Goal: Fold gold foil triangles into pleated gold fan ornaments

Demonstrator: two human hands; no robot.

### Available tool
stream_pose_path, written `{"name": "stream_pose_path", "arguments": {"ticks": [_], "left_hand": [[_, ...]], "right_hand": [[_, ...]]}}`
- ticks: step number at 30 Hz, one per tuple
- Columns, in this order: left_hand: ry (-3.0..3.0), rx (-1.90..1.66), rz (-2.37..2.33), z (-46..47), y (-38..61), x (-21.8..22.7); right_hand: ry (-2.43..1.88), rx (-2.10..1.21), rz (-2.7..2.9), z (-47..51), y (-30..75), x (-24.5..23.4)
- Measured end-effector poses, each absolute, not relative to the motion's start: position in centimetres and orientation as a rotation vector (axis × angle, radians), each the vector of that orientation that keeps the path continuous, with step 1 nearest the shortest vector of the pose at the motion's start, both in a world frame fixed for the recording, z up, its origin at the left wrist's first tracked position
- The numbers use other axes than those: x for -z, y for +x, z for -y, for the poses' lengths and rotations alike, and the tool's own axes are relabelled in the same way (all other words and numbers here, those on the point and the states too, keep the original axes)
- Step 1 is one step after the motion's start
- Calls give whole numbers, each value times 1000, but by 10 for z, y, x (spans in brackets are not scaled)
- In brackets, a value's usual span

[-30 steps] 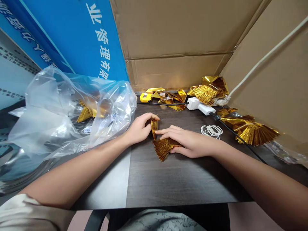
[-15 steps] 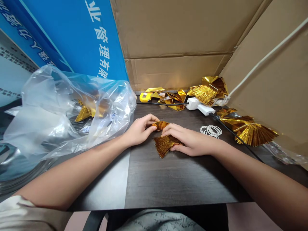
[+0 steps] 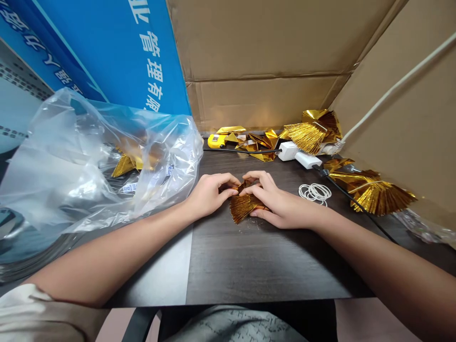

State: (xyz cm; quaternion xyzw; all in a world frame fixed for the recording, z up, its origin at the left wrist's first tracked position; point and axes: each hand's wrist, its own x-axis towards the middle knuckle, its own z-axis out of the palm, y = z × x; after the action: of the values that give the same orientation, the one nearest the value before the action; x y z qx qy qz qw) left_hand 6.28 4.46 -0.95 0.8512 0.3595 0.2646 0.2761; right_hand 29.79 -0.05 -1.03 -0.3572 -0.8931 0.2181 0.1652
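Between my hands, over the dark table, is a pleated bundle of gold foil paper (image 3: 241, 208), its fanned edge pointing down and left. My left hand (image 3: 213, 192) pinches the upper edge of the foil between thumb and fingers. From the right, my right hand (image 3: 270, 199) is wrapped over the bundle, with the thumb below and the fingers on top; part of the foil is hidden under it. To the right of my right hand lie several white rubber bands (image 3: 315, 193) in a loose heap.
A clear plastic bag (image 3: 167, 156) with gold foil inside lies left. Along the cardboard wall (image 3: 263, 42) are a yellow tape measure (image 3: 215, 140), folded gold pieces (image 3: 263, 145) and white plugs (image 3: 308, 160). Banded gold fans (image 3: 383, 197) and a black cable (image 3: 366, 213) lie right.
My hands have drawn closer together on the foil. My right fingers now bend and pinch near its upper edge, where a raised gold fold showed between the hands before.
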Motion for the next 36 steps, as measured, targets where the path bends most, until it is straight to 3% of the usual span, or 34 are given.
{"name": "stream_pose_path", "arguments": {"ticks": [36], "left_hand": [[1776,-768,-802,-48,61,20]], "right_hand": [[-986,-686,2592,-5,298,14]]}}
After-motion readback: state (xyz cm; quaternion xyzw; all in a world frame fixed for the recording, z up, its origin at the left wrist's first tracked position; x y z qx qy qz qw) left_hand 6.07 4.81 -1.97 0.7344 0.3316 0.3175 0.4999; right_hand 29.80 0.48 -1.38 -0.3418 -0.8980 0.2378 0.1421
